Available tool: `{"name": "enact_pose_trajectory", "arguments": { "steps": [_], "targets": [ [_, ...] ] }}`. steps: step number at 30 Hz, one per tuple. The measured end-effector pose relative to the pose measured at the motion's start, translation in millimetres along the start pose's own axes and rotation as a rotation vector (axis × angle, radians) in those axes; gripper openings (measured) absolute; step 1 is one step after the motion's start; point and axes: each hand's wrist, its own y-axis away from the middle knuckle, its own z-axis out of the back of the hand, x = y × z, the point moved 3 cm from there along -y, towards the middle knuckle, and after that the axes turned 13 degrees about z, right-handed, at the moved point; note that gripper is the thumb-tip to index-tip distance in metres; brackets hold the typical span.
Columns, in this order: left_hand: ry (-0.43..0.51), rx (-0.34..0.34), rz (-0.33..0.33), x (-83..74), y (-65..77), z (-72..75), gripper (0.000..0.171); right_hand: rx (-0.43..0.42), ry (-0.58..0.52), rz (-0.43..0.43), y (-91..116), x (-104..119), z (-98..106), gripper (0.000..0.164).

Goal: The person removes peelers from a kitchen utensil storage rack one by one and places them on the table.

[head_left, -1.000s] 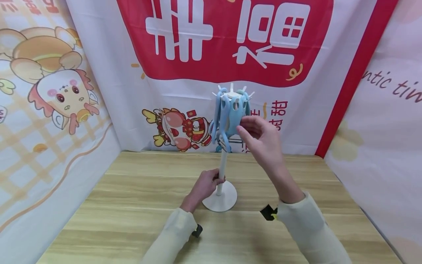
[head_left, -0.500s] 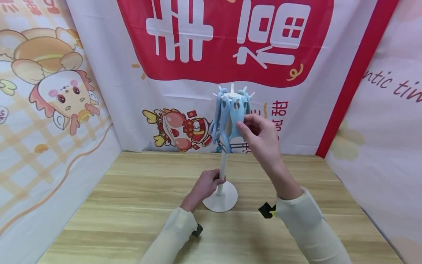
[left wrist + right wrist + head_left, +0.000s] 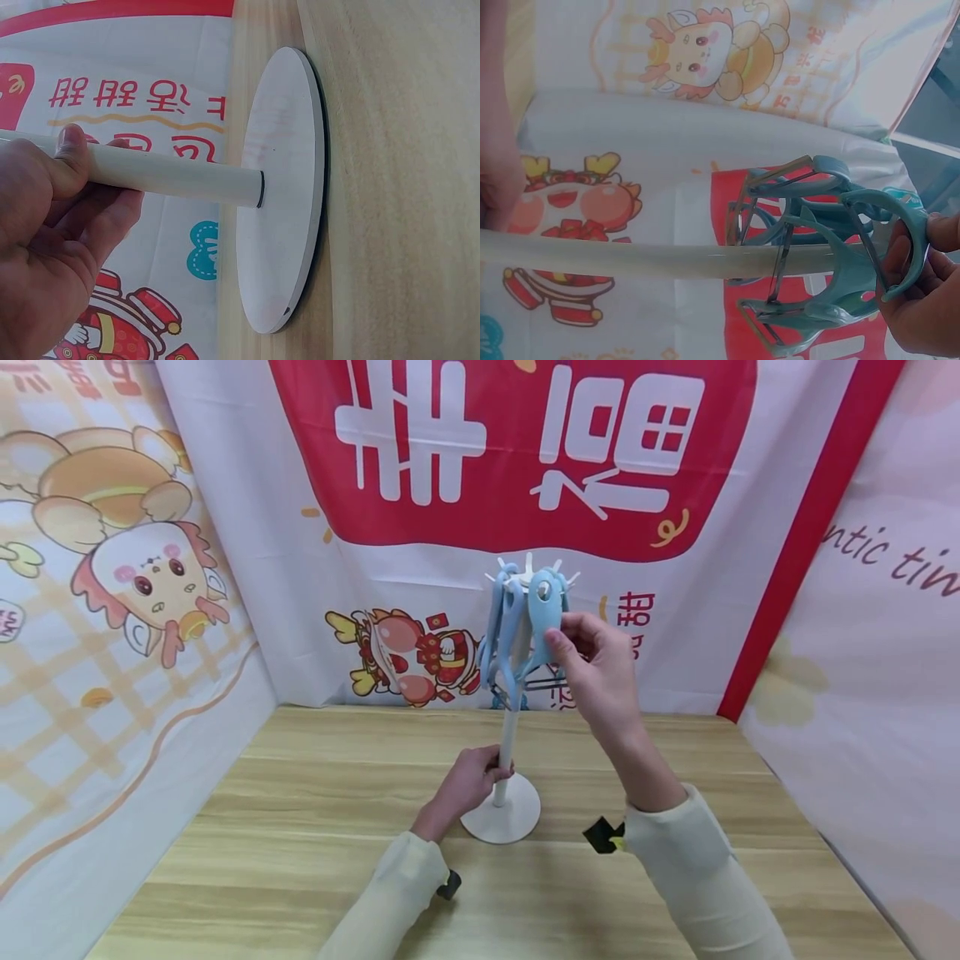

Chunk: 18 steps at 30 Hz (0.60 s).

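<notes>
- So, step in hand, judging by the grip: working one light-blue Y-shaped plastic peeler (image 3: pixel 544 622) w/ a metal blade at the ring of thin white prongs (image 3: pixel 528 562); hanging it or taking it off, can't tell
- Peeler sits at the ring's near right side, blade end down, a bit tilted; eyelet's by the prongs, unclear if one's still through it
- Next move prob calls for a small, straight slide along the prong w/o snagging the other light-blue peelers (image 3: pixel 511 627) alongside
- R hand (image 3: pixel 606 672): raised, thumb + fingers pinching the peeler's handle, forearm slanting up from lower right
- L hand (image 3: pixel 468 777): low, thumb + fingers curled round the slim white round post (image 3: pixel 507 735), just above its flat white disc base (image 3: pixel 521 822), steadying it IMO
</notes>
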Motion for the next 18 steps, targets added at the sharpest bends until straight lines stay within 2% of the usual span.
{"name": "enact_pose_trajectory", "arguments": {
  "steps": [18],
  "targets": [
    [0.016, 0.007, 0.004, -3.1, 2.2, 0.8, 0.014, -0.038, -0.021, -0.015, 7.0, 3.6, 8.8, 0.030]
  ]
}}
